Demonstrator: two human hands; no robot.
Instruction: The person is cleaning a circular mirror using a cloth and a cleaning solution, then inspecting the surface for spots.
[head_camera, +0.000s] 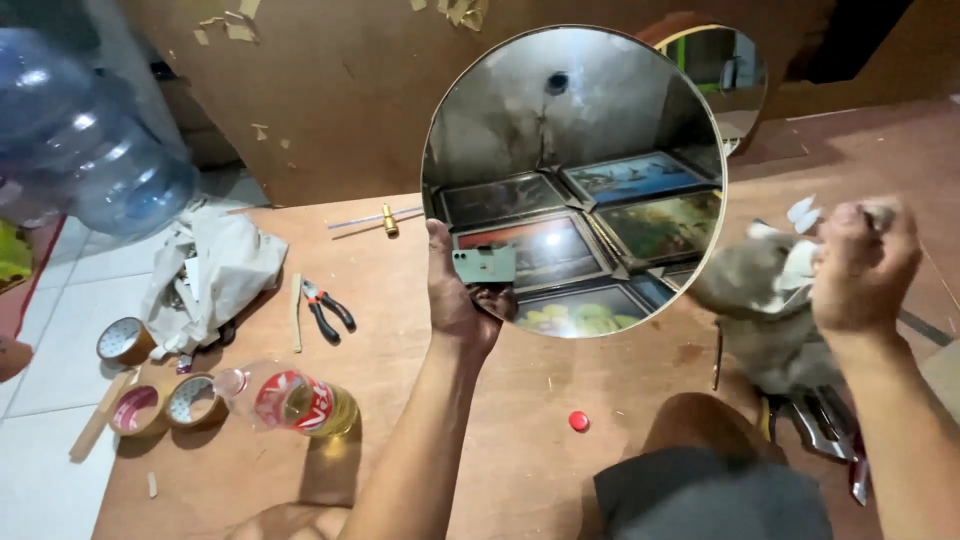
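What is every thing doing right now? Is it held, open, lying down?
Round frameless mirror: held up, tilted, by left hand.
Grey crumpled cloth: gripped by right hand, blurred.
Clear plastic bottle of yellow liquid: lying down, uncapped.
Small red cap: off, on board.
Red-handled pliers: lying, handles apart.

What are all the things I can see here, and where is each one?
Round mirror: one, silver, upright at centre, held at its lower left edge.
Second mirror: one, round, leaning at the back wall.
Rag: one, grey, blurred, beside the right hand.
Pliers: one pair, red and black handles, on the board left of centre.
Tape rolls: three, brown, at the board's left edge.
Bottle: one, clear with yellow liquid, lying uncapped.
Cap: one, red, on the board.
Water jug: one, blue, top left.
Board: one, brown, under everything.
Left hand: grips the mirror.
Right hand: clenched on the rag.
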